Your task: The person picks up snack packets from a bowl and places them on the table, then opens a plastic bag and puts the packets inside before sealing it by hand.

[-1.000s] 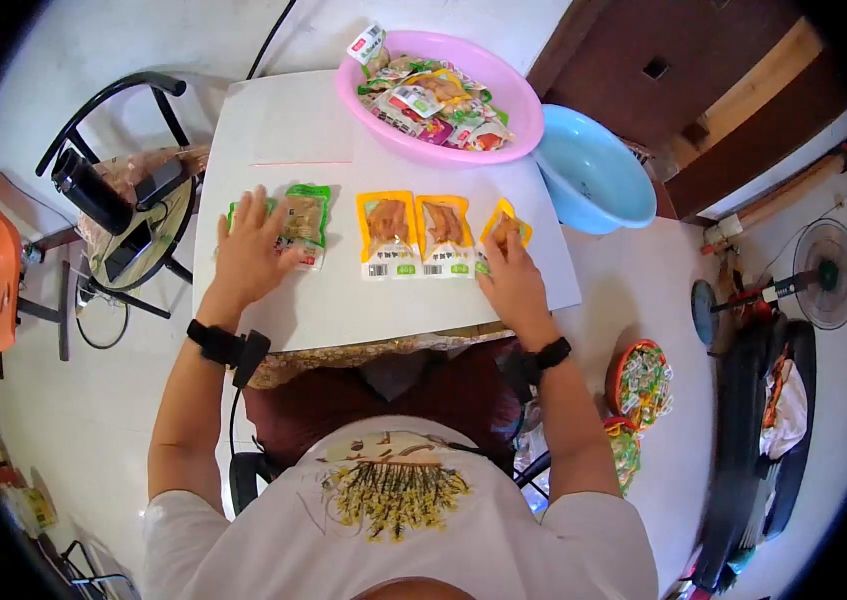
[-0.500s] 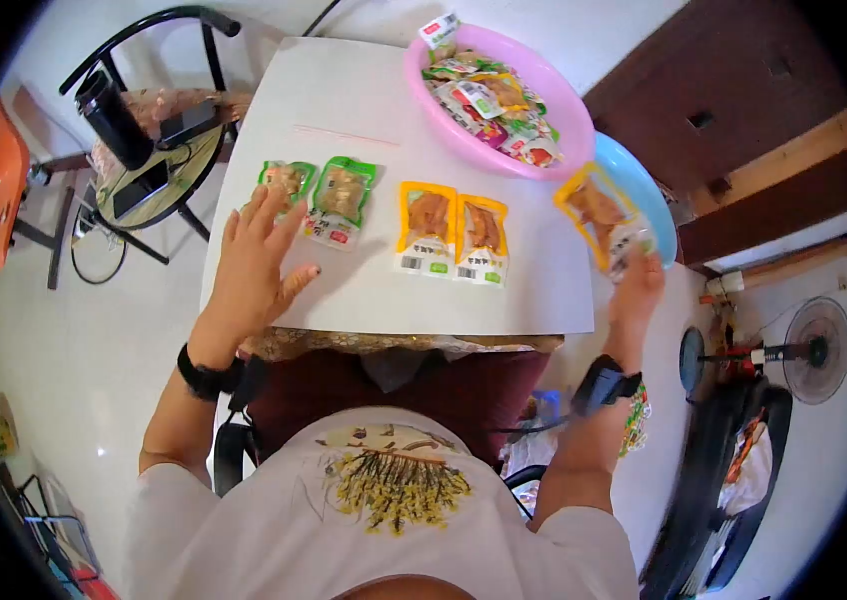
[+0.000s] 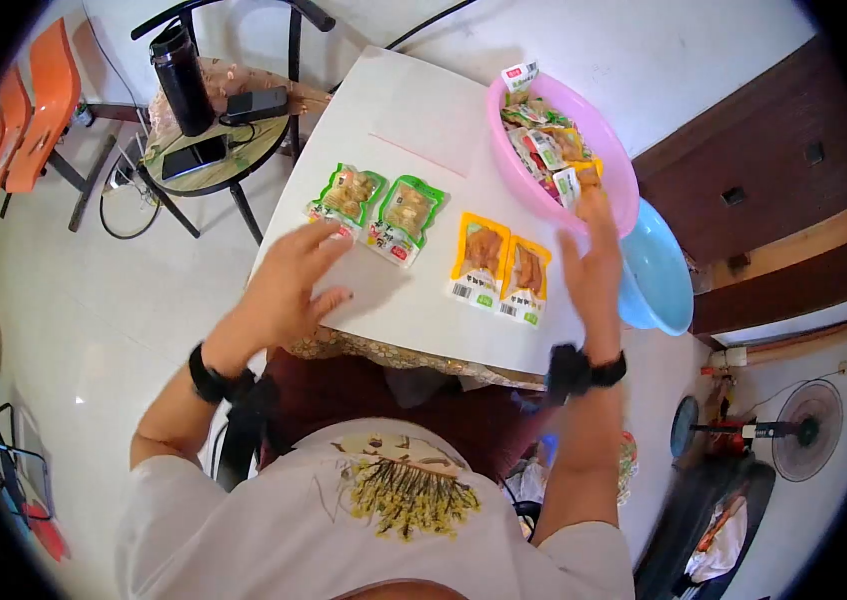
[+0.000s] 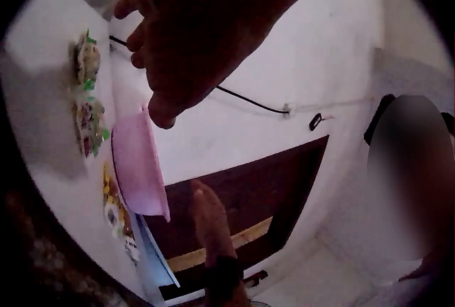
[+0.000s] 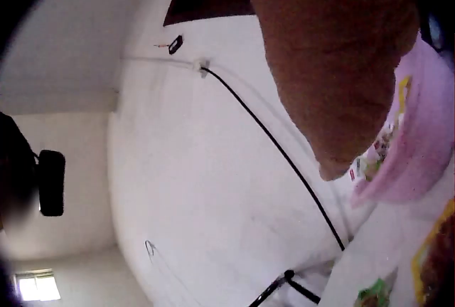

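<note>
My left hand [image 3: 289, 285] hovers over the near left of the white table [image 3: 394, 310], fingers apart, holding nothing. Just beyond it lie two green-edged snack packets [image 3: 409, 208], side by side. To their right rest two yellow-edged packets [image 3: 482, 250] with brown pieces inside and white labelled ends. My right hand [image 3: 594, 270] reaches to the near rim of the pink basin [image 3: 616, 160], its fingers extended toward the heap of mixed packets [image 3: 549, 140] inside. Nothing shows in its grasp. In the right wrist view that hand [image 5: 341, 65] covers part of the basin.
A light-blue basin [image 3: 659, 270] stands beside the pink one, right of the table. On the left, a chair [image 3: 234, 160] carries a black bottle [image 3: 182, 85], a phone [image 3: 196, 157] and a dark device. A fan [image 3: 809, 430] stands at the far right.
My right hand took a yellow-edged packet from the row, carried it right over the blue basin, and is now empty at the pink basin. My left hand has stayed near the green packets.
</note>
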A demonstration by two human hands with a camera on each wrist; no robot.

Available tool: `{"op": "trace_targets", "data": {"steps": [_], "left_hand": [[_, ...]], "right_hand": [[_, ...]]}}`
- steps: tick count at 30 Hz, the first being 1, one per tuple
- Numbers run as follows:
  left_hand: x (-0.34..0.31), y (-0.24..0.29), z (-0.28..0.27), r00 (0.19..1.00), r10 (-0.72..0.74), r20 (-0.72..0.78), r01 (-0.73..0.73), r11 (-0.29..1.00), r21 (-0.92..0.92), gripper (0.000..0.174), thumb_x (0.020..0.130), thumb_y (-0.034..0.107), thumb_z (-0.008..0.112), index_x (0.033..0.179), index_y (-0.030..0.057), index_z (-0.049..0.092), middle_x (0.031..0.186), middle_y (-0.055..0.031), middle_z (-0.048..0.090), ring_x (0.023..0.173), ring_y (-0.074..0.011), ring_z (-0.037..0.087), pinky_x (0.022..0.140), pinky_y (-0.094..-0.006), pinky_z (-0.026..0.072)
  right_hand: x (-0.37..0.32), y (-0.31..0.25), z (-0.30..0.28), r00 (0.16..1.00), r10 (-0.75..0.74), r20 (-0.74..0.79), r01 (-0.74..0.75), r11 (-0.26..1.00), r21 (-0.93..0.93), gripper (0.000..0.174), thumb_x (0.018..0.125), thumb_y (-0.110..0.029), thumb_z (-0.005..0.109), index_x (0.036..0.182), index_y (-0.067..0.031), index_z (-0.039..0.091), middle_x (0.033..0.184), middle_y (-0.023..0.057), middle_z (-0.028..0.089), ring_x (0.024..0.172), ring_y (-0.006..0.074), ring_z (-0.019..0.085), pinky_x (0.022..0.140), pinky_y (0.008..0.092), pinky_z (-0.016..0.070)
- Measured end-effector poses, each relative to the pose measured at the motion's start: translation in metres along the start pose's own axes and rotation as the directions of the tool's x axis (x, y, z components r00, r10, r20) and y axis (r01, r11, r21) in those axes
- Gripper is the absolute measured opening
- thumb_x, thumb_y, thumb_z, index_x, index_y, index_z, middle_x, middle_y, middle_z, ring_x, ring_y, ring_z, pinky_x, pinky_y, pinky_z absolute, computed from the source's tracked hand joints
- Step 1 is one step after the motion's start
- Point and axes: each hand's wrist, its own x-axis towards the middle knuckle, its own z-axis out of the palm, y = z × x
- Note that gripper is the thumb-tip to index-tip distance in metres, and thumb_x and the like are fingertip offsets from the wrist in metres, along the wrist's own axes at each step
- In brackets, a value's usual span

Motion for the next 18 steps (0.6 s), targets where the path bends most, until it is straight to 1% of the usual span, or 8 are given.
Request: {"op": "trace_targets", "data": {"steps": [4, 7, 10, 11, 14, 15, 17, 18], "left_hand": [[0.061, -0.039, -0.006, 0.999, 0.022, 0.028, -0.024, 0.996, 0.091, 0.05, 0.079, 0.017, 0.068, 0.125, 0.0044, 0.054, 0.131, -0.0219, 0.05, 0.123, -0.0379, 0.046, 0.101, -0.0449, 0.0396], [0.113, -0.061, 0.01, 0.992, 0.01, 0.129, -0.036, 0.979, 0.2, 0.046, 0.08, 0.018, 0.066, 0.124, 0.0054, 0.056, 0.128, -0.0206, 0.053, 0.119, -0.0357, 0.05, 0.099, -0.045, 0.0404], [0.159, -0.077, 0.039, 0.973, -0.02, 0.231, -0.052, 0.952, 0.302, 0.039, 0.081, 0.018, 0.063, 0.118, 0.0067, 0.061, 0.125, -0.0179, 0.056, 0.116, -0.0327, 0.053, 0.096, -0.0446, 0.0419], [0.172, -0.082, 0.05, 0.965, -0.032, 0.26, -0.059, 0.941, 0.333, 0.035, 0.081, 0.018, 0.062, 0.115, 0.0071, 0.062, 0.123, -0.0168, 0.057, 0.115, -0.0316, 0.054, 0.095, -0.0444, 0.0424], [0.203, -0.088, 0.07, 0.918, -0.112, 0.38, -0.082, 0.884, 0.459, 0.024, 0.08, 0.015, 0.061, 0.102, 0.008, 0.065, 0.108, -0.0132, 0.063, 0.106, -0.0298, 0.058, 0.085, -0.0439, 0.0473], [0.213, -0.095, 0.079, 0.922, -0.095, 0.374, -0.116, 0.856, 0.504, 0.02, 0.079, 0.015, 0.061, 0.097, 0.0081, 0.065, 0.102, -0.0127, 0.063, 0.102, -0.0302, 0.06, 0.082, -0.044, 0.0482], [0.228, -0.108, 0.094, 0.928, -0.059, 0.368, -0.183, 0.788, 0.588, 0.012, 0.079, 0.013, 0.06, 0.089, 0.0083, 0.065, 0.091, -0.0118, 0.064, 0.093, -0.031, 0.063, 0.076, -0.0443, 0.0498], [0.231, -0.109, 0.096, 0.933, -0.036, 0.359, -0.19, 0.797, 0.573, 0.012, 0.079, 0.013, 0.059, 0.088, 0.0082, 0.065, 0.089, -0.0124, 0.064, 0.089, -0.0316, 0.063, 0.074, -0.0444, 0.05]], "right_hand": [[-0.051, -0.011, 0.023, 0.947, 0.076, 0.311, -0.076, 0.997, -0.013, 0.058, 0.081, -0.025, 0.068, 0.129, 0.0002, 0.047, 0.138, 0.0251, 0.042, 0.131, 0.044, 0.033, 0.111, 0.0511, 0.024], [-0.072, -0.014, 0.036, 0.914, 0.137, 0.381, -0.201, 0.97, 0.134, 0.062, 0.077, -0.027, 0.07, 0.129, -0.0009, 0.049, 0.141, 0.0279, 0.034, 0.133, 0.0461, 0.028, 0.11, 0.0534, 0.0237], [-0.079, -0.014, 0.049, 0.9, 0.077, 0.429, -0.21, 0.939, 0.274, 0.062, 0.074, -0.029, 0.073, 0.127, -0.0026, 0.054, 0.144, 0.0292, 0.026, 0.132, 0.0478, 0.026, 0.109, 0.0529, 0.0254], [-0.079, -0.013, 0.052, 0.928, 0.021, 0.371, -0.114, 0.967, 0.229, 0.059, 0.071, -0.029, 0.076, 0.122, -0.0048, 0.06, 0.144, 0.028, 0.026, 0.131, 0.0479, 0.026, 0.107, 0.0515, 0.0283], [-0.082, -0.023, 0.052, 0.923, 0.086, 0.375, -0.151, 0.977, 0.148, 0.058, 0.069, -0.031, 0.077, 0.119, -0.0062, 0.062, 0.142, 0.0279, 0.028, 0.131, 0.0479, 0.028, 0.106, 0.0514, 0.0303], [-0.082, -0.023, 0.054, 0.912, 0.108, 0.396, -0.176, 0.974, 0.139, 0.059, 0.068, -0.033, 0.078, 0.12, -0.0105, 0.063, 0.141, 0.0281, 0.031, 0.131, 0.0493, 0.028, 0.106, 0.052, 0.031], [-0.082, -0.027, 0.054, 0.911, 0.107, 0.398, -0.159, 0.982, 0.1, 0.06, 0.067, -0.034, 0.079, 0.121, -0.013, 0.063, 0.143, 0.0289, 0.029, 0.131, 0.0505, 0.028, 0.105, 0.0521, 0.0321], [-0.082, -0.029, 0.055, 0.911, 0.106, 0.399, -0.151, 0.985, 0.081, 0.061, 0.066, -0.034, 0.079, 0.122, -0.0142, 0.063, 0.143, 0.0293, 0.028, 0.131, 0.0511, 0.028, 0.105, 0.0522, 0.0327]]}}
